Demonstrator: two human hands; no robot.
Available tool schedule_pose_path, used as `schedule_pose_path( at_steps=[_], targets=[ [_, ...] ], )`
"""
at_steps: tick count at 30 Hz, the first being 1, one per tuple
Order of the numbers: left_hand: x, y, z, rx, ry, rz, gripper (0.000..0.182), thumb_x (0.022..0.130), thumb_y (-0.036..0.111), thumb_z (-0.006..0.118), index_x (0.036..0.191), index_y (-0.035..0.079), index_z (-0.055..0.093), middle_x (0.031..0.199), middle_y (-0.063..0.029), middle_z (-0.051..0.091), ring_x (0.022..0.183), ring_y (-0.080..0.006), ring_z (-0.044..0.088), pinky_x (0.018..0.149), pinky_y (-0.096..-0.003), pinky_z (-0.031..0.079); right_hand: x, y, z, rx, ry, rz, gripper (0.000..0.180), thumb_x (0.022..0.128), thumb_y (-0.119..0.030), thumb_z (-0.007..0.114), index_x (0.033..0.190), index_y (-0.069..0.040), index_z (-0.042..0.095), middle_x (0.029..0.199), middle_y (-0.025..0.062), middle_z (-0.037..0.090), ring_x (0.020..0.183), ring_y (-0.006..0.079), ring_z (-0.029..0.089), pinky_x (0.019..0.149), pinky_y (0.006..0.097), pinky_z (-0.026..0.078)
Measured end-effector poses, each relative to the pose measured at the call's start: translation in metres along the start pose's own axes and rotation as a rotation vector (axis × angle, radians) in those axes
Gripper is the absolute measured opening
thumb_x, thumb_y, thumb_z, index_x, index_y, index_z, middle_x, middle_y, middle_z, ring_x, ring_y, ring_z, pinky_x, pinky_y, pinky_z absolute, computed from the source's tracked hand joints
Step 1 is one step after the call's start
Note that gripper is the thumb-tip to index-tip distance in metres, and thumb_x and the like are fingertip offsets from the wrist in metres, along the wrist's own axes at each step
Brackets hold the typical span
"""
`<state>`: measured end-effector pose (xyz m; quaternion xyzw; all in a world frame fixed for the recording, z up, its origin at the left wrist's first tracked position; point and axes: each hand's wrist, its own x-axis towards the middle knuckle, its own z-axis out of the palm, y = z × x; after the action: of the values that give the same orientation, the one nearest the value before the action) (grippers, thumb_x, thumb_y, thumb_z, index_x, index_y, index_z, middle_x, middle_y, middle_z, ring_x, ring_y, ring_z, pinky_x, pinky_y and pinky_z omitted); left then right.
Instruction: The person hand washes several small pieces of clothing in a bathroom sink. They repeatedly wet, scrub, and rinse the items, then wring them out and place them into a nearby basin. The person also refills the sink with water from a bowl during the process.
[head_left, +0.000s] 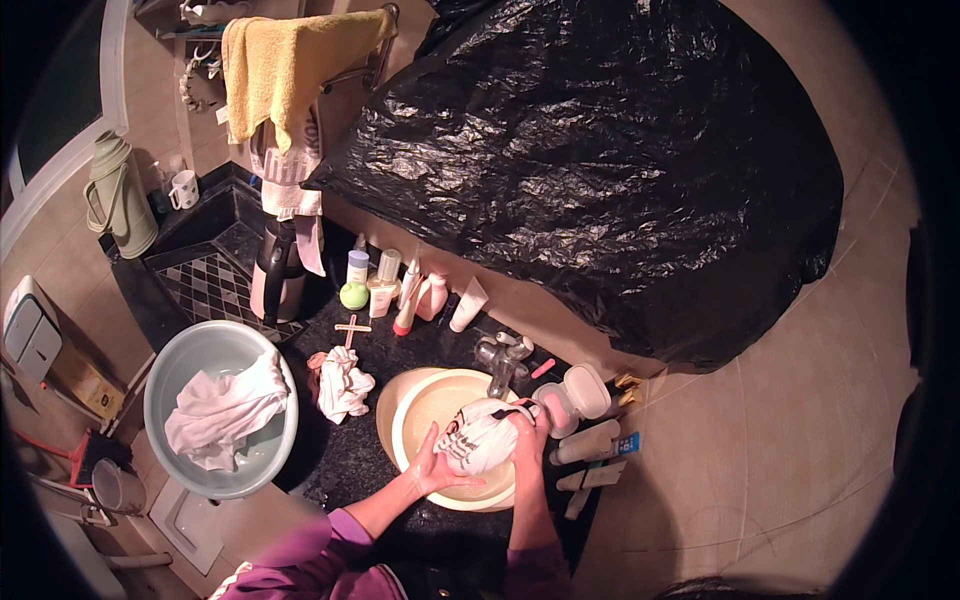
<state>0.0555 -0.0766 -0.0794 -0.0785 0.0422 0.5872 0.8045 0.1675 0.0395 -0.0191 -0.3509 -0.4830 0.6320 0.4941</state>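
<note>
A white fabric item with dark printing and a black strip is held over a cream basin. My right hand grips its right side near the black strip. With fingers spread, my left hand supports it from the lower left. The basin rests in the washbasin counter, below a metal faucet. Water in it is partly hidden by the item and my hands. Whether the item is a cap or another garment is hard to tell.
Left of the counter, a pale blue tub holds wet pinkish-white cloth. A crumpled white cloth lies between the basins. Bottles and an electric kettle line the back. An open soap box and tubes stand right.
</note>
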Motion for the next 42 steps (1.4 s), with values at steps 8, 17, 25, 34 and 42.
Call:
schedule_pose_path(
  at_steps=[8,17,25,34,42],
  targets=[
    [0.045,0.023,0.016,-0.008,0.281,0.414,0.026,0.075,0.029,0.061,0.084,0.005,0.056,0.084,-0.0102,0.061,0.078,-0.0239,0.058,0.076,-0.0346,0.047,-0.032,0.023,0.013,0.152,0.273,-0.042,0.022,0.064,0.002,0.057,0.083,-0.004,0.048,0.077,0.0046,0.05,0.07,0.0149,0.051,0.066,0.0265,0.044],
    [0.035,0.008,0.051,1.223,0.238,0.992,0.013,0.066,0.001,0.059,0.072,0.004,0.048,0.07,-0.0031,0.052,0.064,-0.0117,0.05,0.06,-0.0235,0.042,-0.006,0.084,-0.022,0.592,-0.144,0.652,0.032,0.082,-0.026,0.042,0.102,-0.003,0.051,0.1,0.0111,0.055,0.089,0.0239,0.055,0.078,0.0376,0.046],
    [0.035,0.027,0.045,1.198,0.063,0.759,0.025,0.064,0.001,0.056,0.088,0.003,0.05,0.073,-0.0048,0.053,0.07,-0.0129,0.054,0.064,-0.0231,0.044,0.003,0.07,-0.016,0.444,-0.084,0.977,0.026,0.083,-0.023,0.043,0.104,-0.008,0.05,0.101,0.0107,0.054,0.091,0.024,0.055,0.08,0.039,0.046],
    [0.043,0.055,0.02,0.201,0.43,0.514,0.023,0.074,0.014,0.047,0.092,0.001,0.053,0.074,-0.0132,0.057,0.071,-0.0274,0.056,0.074,-0.0393,0.046,-0.007,0.052,-0.018,0.788,-0.481,0.135,0.077,0.073,-0.027,0.06,0.134,-0.019,0.014,0.133,0.0159,0.025,0.114,0.0351,0.036,0.094,0.0464,0.033],
    [0.037,0.046,0.009,0.101,0.556,0.642,0.013,0.076,0.015,0.048,0.079,0.004,0.054,0.073,-0.0087,0.059,0.065,-0.0229,0.056,0.069,-0.0365,0.048,-0.028,0.087,0.007,0.524,-0.248,0.036,0.035,0.078,-0.033,0.057,0.106,-0.016,0.046,0.117,0.0108,0.046,0.108,0.0257,0.044,0.091,0.0458,0.036]
  ],
)
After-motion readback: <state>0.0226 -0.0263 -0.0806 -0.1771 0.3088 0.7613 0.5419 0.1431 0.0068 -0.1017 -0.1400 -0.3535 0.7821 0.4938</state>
